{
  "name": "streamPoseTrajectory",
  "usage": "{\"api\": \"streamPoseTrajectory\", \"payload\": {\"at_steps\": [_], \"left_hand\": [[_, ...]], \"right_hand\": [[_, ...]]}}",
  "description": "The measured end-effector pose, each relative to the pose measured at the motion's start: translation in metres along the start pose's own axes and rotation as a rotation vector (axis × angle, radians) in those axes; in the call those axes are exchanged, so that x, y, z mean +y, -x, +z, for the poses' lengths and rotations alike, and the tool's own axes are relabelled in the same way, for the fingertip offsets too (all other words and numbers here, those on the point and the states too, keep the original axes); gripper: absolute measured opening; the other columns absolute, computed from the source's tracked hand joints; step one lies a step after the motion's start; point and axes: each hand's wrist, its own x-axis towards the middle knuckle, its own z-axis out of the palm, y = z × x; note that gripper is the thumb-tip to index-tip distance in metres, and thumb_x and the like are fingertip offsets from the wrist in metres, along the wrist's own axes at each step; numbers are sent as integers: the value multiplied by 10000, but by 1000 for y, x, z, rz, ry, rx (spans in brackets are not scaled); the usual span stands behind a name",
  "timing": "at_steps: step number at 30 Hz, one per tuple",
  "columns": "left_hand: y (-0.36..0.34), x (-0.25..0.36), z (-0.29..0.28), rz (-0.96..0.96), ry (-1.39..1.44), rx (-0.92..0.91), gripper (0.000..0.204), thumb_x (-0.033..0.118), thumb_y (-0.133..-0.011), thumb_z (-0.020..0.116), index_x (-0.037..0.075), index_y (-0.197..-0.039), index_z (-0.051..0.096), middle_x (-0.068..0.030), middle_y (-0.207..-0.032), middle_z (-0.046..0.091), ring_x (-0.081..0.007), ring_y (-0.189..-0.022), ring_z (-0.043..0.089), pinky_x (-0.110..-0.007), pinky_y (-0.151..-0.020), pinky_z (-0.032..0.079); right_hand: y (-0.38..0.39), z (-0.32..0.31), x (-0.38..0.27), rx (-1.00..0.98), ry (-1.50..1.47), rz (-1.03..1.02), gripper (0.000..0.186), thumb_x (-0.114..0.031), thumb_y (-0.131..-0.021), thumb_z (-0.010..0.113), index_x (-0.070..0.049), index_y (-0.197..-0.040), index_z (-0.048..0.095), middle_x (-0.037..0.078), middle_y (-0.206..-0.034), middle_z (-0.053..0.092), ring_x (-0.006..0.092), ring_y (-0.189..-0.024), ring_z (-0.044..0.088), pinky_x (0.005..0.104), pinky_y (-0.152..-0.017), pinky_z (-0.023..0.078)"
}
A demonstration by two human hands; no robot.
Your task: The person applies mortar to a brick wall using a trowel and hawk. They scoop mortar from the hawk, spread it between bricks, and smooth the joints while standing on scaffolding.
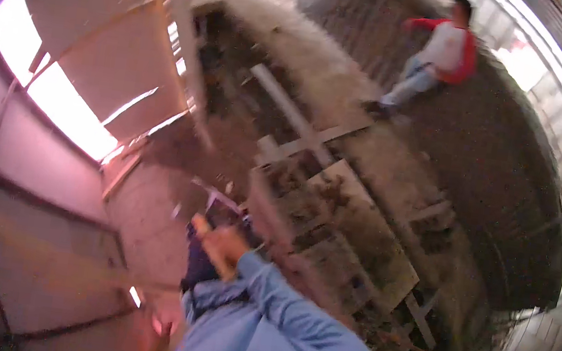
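Note:
My right hand [227,242], reaching out of a light blue sleeve [281,291], is in the lower middle of the view. Its fingers are curled round a tan, stick-like piece [218,255]; motion blur hides what kind of thing it is. Just beyond the hand is a pale, angled, frame-like thing [222,200], too smeared to name. Dark trousers [199,257] show below the hand. I cannot make out my left hand.
To the right stands a block structure [277,210] with a flat board [366,228] and crossed planks [288,113] on it. Farther off, a person in a red and white top [447,52] is by a dark curved wall [499,167]. Panelled sheeting [39,146] rises at left.

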Motion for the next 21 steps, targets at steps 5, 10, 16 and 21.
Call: {"api": "streamPoseTrajectory", "payload": {"at_steps": [5, 10, 16, 21], "left_hand": [[-198, -73, 8, -96, 327, 61, 410, 334, -972, 622, -5, -1202, 647, -172, -1034, 701, -258, -889, 674, -390, -767, 541], [-392, -163, 30, -680, 857, -4, 521, 496, -976, 590, -20, -1013, 652, -114, -760, 671, -188, -560, 605, -333, -490, 458], [-469, -130, -38, -772, 889, -254, 582, 573, -974, 539, 4, -973, 660, -100, -760, 668, -211, -621, 627, -346, -609, 514], [-475, -88, -71, -714, 1053, -532, 536, 526, -973, 566, 6, -1061, 662, -81, -839, 679, -193, -713, 650, -340, -654, 525]], "right_hand": [[-144, 26, -54, -144, -630, 396, 528, -500, -910, 681, 24, -939, 737, 114, -852, 724, 198, -714, 679, 347, -617, 520], [-265, 59, -73, -135, -804, 581, 428, -450, -1000, 573, -42, -1024, 701, 60, -931, 705, 147, -761, 647, 282, -649, 525], [-316, 67, -112, -2, -1166, 619, 438, -409, -1025, 545, 8, -1116, 640, 120, -1050, 691, 224, -936, 673, 365, -855, 557], [-343, 69, -148, 49, -1147, 614, 431, -427, -1018, 554, -28, -1158, 635, 80, -1057, 678, 211, -922, 672, 353, -811, 546]]}}
